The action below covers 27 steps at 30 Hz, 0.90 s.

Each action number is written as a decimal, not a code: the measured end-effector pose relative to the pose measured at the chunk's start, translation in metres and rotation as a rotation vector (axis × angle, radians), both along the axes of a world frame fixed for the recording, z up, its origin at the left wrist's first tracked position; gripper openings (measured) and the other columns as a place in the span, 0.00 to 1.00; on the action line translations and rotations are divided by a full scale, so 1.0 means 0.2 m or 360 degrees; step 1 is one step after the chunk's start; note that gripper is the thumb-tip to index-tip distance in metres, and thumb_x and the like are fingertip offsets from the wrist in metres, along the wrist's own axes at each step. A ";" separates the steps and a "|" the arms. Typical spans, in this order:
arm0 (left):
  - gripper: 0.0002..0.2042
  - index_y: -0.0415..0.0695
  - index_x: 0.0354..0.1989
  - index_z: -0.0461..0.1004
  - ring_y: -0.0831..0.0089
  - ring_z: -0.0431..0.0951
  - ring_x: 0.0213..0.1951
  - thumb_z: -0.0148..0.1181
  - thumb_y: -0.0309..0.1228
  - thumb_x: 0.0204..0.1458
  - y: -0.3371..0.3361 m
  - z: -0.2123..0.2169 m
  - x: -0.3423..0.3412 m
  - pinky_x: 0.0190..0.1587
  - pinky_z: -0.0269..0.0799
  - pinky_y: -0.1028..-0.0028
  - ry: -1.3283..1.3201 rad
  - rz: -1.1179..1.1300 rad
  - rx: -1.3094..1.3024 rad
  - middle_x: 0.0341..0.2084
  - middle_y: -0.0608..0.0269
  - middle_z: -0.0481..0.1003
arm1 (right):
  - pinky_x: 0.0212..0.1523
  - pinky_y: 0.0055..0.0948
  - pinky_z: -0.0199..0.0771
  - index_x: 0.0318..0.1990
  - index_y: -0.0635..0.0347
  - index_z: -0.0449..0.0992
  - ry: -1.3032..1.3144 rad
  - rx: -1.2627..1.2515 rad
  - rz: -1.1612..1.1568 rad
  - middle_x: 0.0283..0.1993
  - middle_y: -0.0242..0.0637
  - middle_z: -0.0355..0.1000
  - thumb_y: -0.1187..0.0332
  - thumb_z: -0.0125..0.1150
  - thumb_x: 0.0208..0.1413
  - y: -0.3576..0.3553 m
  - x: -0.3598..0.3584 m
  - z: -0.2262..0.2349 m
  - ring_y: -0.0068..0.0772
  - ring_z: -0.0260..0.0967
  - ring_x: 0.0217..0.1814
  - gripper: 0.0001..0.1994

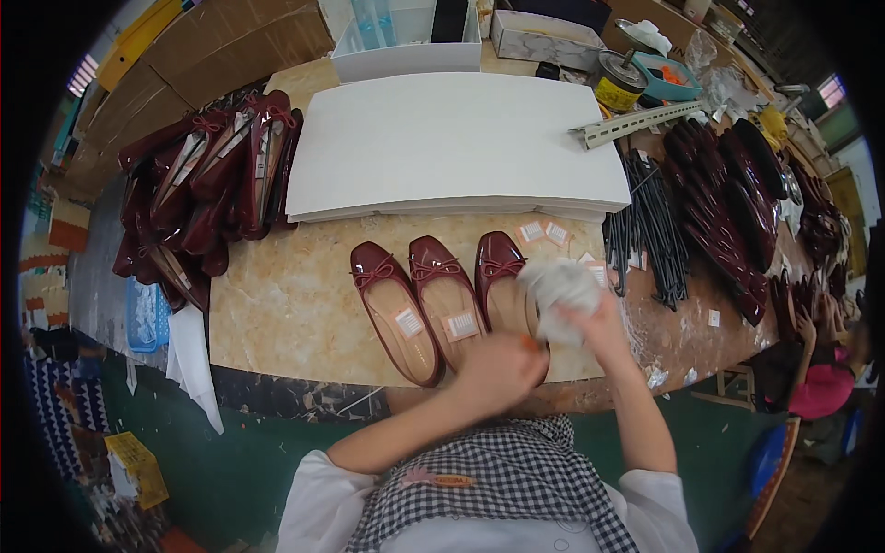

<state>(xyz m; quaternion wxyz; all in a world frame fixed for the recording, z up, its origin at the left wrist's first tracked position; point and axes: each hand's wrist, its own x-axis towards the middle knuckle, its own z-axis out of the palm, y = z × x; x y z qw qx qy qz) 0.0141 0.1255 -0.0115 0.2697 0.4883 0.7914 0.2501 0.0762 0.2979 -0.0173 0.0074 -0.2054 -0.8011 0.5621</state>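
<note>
Three dark red patent ballet flats with small bows lie side by side, toes pointing away from me: a left shoe (pixel 383 286), a middle shoe (pixel 438 269) and a right shoe (pixel 498 262). White stickers show on the insoles of the left and middle ones. My right hand (pixel 597 324) is closed on a crumpled white cloth (pixel 560 293), held over the right side of the right shoe. Blurred by motion, my left hand (pixel 498 370) is curled at that shoe's heel, with a spot of orange at its fingers. What it grips is hidden.
Behind the shoes lies a stack of white sheets (pixel 452 143). A pile of dark red shoes (pixel 207 184) is at left, with more shoes (pixel 710 203) at right beside black rods (pixel 645 226). Small labels (pixel 544 232) lie near the right shoe. Another person (pixel 820 387) sits far right.
</note>
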 end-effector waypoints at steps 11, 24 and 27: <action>0.10 0.43 0.21 0.78 0.67 0.73 0.35 0.60 0.36 0.46 0.00 -0.16 0.16 0.41 0.62 0.68 0.0373 -0.0111 0.0238 0.25 0.62 0.75 | 0.40 0.38 0.71 0.52 0.64 0.72 0.0316 0.0806 0.0536 0.39 0.43 0.65 0.68 0.67 0.44 -0.05 -0.20 -0.07 0.45 0.69 0.41 0.25; 0.36 0.57 0.67 0.57 0.45 0.44 0.69 0.56 0.55 0.49 0.25 0.05 -1.10 0.63 0.34 0.33 0.1522 0.0478 0.0314 0.67 0.42 0.50 | 0.36 0.25 0.69 0.53 0.65 0.73 0.0179 0.0433 -0.0013 0.40 0.38 0.68 0.73 0.65 0.50 -0.03 -0.08 -0.10 0.29 0.67 0.35 0.21; 0.30 0.55 0.62 0.63 0.45 0.50 0.66 0.55 0.53 0.52 0.20 -0.06 -1.35 0.61 0.43 0.36 0.1368 0.0866 0.0038 0.63 0.42 0.57 | 0.37 0.22 0.69 0.55 0.63 0.73 0.0248 0.0273 0.0032 0.40 0.37 0.68 0.73 0.62 0.53 -0.05 0.01 -0.06 0.25 0.66 0.36 0.20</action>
